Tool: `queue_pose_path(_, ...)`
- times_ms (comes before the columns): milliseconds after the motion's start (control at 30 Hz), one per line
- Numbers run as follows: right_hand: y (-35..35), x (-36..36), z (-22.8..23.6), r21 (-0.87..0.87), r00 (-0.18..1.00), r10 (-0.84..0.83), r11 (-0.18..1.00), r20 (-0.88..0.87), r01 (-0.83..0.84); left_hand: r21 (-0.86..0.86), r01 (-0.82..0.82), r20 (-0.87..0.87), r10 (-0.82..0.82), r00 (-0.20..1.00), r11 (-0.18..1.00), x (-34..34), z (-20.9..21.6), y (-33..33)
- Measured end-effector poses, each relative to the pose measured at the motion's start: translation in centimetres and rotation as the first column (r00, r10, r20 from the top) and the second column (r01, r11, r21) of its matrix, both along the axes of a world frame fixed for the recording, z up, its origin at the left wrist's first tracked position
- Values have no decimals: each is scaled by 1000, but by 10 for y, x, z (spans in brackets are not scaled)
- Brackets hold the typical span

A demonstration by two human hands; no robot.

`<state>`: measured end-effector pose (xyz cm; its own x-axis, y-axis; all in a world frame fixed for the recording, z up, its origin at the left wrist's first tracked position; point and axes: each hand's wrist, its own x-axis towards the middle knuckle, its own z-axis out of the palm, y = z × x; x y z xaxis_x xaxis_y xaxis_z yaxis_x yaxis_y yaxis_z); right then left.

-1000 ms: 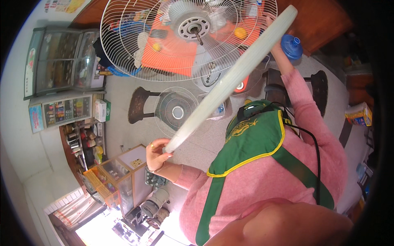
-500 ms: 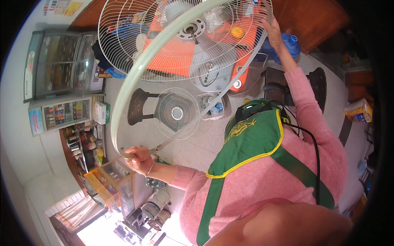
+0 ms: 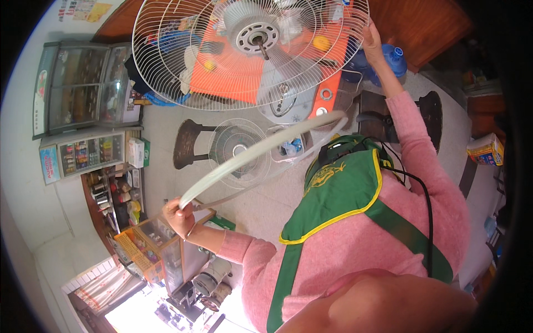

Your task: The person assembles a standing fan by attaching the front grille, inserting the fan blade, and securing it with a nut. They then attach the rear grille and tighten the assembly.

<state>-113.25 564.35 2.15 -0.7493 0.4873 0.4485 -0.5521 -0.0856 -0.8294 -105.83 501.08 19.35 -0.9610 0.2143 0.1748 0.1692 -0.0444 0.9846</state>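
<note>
Below the wire fan grille (image 3: 244,40): pale hoop (image 3: 258,145), left hand (image 3: 179,218) pinching its end | grille's right rim: right hand (image 3: 373,45), grip unclear | grille's top: cut off

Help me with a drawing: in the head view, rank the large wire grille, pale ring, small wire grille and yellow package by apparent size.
1. Large wire grille
2. Pale ring, by overall span
3. Small wire grille
4. Yellow package
Nearness to the camera may enlarge the first two.
</note>
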Motion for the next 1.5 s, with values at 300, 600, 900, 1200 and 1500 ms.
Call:
queue_pose_path(300, 22, 0, -12, 34, 998, 58, 998, 27, -58, -402, 341, 118, -321, 940, 850, -11, 33, 135)
queue_pose_path(600, 39, 39, 45, -195, 999, 44, 980, 29, -37, -475, 659, 227, -642, 732, 584, -6, 22, 263)
queue_pose_path(900, 7, 240, 131, -124, 175, 443, 569, 879, -813, -353, 793, 255, -765, 592, 496, 20, -66, 401)
queue_pose_path(1200, 68, 368, 74, 224, 421, -238, 971, 875, 85, -495, 664, -142, -806, 574, 560, 31, -106, 454)
queue_pose_path(1500, 176, 455, -66, -118, 455, -368, 658, 811, 743, -343, 876, 298, -846, 443, 338, 45, -150, 430)
